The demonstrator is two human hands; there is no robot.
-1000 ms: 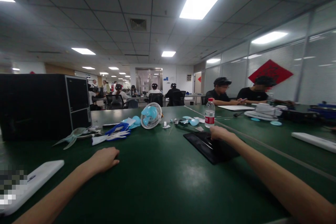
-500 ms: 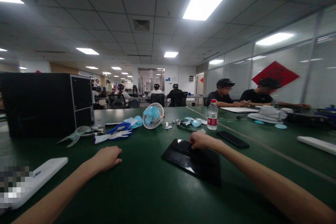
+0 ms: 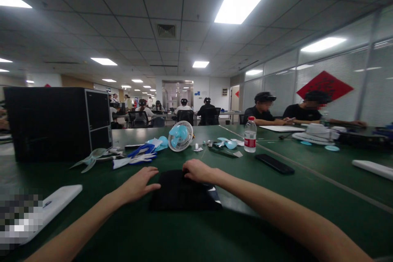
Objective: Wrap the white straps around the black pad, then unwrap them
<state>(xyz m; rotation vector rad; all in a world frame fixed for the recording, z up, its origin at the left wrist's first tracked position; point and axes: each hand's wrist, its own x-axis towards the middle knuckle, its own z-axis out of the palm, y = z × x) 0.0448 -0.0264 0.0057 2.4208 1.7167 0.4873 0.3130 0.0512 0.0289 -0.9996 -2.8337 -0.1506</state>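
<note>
A flat, glossy black plate (image 3: 184, 196), roughly rectangular, lies low over the green table in front of me; whether it rests fully on the top I cannot tell. My right hand (image 3: 198, 170) is closed on its far middle part, fingers curled down and their tips hidden. At the plate's left side is my left hand (image 3: 141, 184), with thumb and fingers apart and nothing in it. The left thumb comes close to the plate's edge; contact is unclear.
Beyond my hands lie blue-and-white gloves (image 3: 135, 156), a small fan with blue blades (image 3: 180, 136) and a water bottle (image 3: 250, 135). A black computer case (image 3: 52, 125) stands left. A black phone-like slab (image 3: 274, 163) lies right. Two people sit at the far right.
The plate has moved left with my right hand and now lies squarer to me. My left hand has come right toward it, its fingers spreading from a looser curl.
</note>
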